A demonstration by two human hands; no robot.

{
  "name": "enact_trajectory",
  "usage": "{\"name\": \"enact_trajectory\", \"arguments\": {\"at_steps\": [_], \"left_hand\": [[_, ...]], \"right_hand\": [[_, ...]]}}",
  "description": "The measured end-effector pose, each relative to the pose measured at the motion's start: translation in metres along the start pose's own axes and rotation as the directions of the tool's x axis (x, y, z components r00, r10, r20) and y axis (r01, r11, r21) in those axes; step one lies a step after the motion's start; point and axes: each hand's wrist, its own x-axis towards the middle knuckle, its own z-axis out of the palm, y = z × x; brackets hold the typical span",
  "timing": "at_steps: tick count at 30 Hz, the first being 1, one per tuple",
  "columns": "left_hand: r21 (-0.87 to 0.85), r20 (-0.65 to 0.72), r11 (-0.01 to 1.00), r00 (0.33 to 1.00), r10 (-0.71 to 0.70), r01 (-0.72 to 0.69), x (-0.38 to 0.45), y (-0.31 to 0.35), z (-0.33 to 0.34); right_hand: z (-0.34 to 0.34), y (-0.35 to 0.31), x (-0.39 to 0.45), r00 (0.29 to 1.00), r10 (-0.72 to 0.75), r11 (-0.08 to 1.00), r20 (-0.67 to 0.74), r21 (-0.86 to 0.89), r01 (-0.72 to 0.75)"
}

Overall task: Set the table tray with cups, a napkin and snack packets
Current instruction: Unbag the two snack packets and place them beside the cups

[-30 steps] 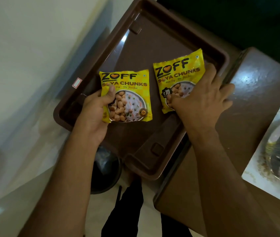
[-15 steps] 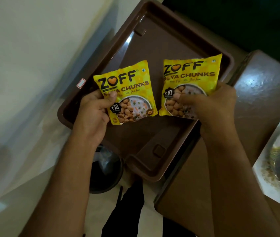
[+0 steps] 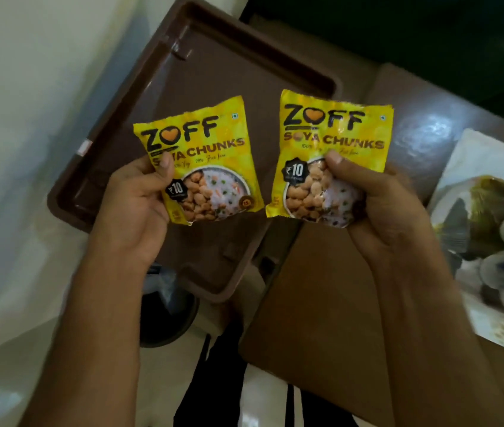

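Note:
Two yellow soya-chunk snack packets are held up above the brown tray [image 3: 158, 97]. My left hand [image 3: 133, 204] grips the left packet [image 3: 207, 155] by its lower left corner, thumb on the front. The right packet [image 3: 333, 134] is pinched at its lower right by my right hand [image 3: 380, 208]. Both packets are lifted off the tray and face the camera. At the right edge stand several white cups [image 3: 503, 266] with blue marks, blurred, on a white cloth or napkin [image 3: 475, 155].
The tray overhangs the left edge of a brown table [image 3: 330, 303]. Below the tray a dark round bin [image 3: 164, 315] stands on the pale floor. A dark green surface lies beyond the table at the top right. My legs show at the bottom.
Both hands have lifted the packets off the tray floor and raised them toward the camera. The view has shifted so that the cups at the right show more.

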Motion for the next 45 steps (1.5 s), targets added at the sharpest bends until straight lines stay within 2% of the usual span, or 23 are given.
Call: {"name": "enact_trajectory", "arguments": {"at_steps": [8,13,21,25,33,38,45], "left_hand": [[-0.003,0.134,0.999,0.99,-0.052,0.053,-0.03,-0.034,0.087],[0.1,0.18,0.993,0.98,-0.08,0.063,-0.044,-0.059,0.149],[0.194,0.238,0.981,0.97,-0.042,-0.005,-0.061,-0.104,0.226],[0.237,0.258,0.971,0.966,-0.03,-0.033,-0.063,-0.122,0.259],[0.326,0.206,0.941,0.978,0.021,-0.088,-0.055,-0.142,0.299],[0.367,0.13,0.924,0.99,0.059,-0.104,-0.049,-0.149,0.304],[0.419,0.134,0.907,0.991,-0.01,-0.047,-0.044,-0.169,0.312]], "right_hand": [[-0.093,-0.024,-0.036,0.986,-0.081,0.997,-0.145,-0.015,0.08],[-0.153,-0.042,-0.063,0.97,-0.133,0.991,-0.201,-0.033,0.129],[-0.241,-0.064,-0.097,0.926,-0.214,0.976,-0.311,-0.105,0.191],[-0.288,-0.078,-0.11,0.881,-0.297,0.955,-0.369,-0.135,0.265],[-0.367,-0.097,-0.128,0.785,-0.375,0.927,-0.493,-0.182,0.329],[-0.402,-0.102,-0.133,0.691,-0.425,0.905,-0.585,-0.288,0.313],[-0.417,-0.093,-0.122,0.618,-0.468,0.88,-0.632,-0.395,0.263]]}}
